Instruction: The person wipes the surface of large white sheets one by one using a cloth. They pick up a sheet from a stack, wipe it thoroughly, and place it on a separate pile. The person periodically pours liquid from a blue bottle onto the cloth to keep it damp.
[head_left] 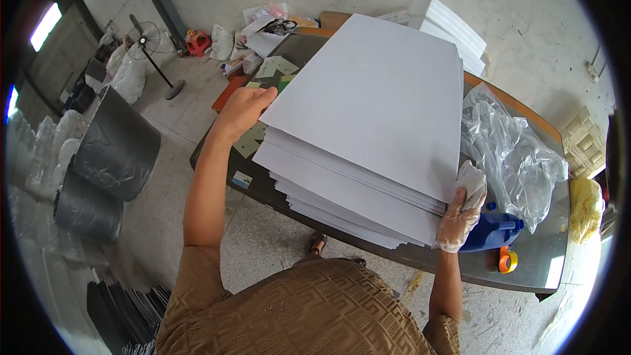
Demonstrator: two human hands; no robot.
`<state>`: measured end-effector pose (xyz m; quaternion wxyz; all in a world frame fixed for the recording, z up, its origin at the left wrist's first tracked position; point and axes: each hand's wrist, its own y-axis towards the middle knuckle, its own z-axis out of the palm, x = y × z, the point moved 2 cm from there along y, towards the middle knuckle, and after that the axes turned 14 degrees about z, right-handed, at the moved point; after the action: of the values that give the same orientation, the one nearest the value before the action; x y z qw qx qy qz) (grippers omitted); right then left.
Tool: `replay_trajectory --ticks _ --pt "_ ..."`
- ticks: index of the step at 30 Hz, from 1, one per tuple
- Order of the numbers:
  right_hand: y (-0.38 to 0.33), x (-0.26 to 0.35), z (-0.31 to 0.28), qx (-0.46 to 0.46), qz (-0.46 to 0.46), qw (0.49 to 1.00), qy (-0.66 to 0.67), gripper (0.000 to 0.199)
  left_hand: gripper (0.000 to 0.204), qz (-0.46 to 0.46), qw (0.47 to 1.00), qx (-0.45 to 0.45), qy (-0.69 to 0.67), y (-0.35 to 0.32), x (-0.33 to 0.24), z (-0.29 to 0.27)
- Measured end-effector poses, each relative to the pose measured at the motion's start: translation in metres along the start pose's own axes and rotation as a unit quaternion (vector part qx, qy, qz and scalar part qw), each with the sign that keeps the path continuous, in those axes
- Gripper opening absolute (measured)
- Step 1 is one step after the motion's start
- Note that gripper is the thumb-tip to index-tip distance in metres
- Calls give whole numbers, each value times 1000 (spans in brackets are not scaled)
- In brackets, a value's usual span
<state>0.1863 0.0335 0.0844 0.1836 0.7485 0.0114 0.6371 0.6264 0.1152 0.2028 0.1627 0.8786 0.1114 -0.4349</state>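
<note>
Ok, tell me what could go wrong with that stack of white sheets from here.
The stack of white sheets is already fanned out at its near edge, so the lower sheets may slide off the table. The right hand, in a thin glove and clutching a cloth, may grip poorly. The blue jug beside it could get knocked.

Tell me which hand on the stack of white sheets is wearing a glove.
The right hand, at the near right corner of the stack of white sheets: it wears a thin clear glove and holds a white cloth. The left hand is bare.
</note>
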Motion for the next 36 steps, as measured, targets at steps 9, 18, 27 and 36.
replay_trajectory --ticks 9,18,27,36 --pt "9 2 -3 28 18 997 64 40 34 98 993 -71 13 6 -20 5" --pt "23 43 -13 13 15 997 -71 39 40 110 980 -13 166 8 -17 15" --pt "21 56 -15 103 12 986 -129 45 28 54 893 -69 -441 18 5 16" --pt "61 70 -53 169 257 905 293 63 34 90 700 -79 -704 41 198 -119"
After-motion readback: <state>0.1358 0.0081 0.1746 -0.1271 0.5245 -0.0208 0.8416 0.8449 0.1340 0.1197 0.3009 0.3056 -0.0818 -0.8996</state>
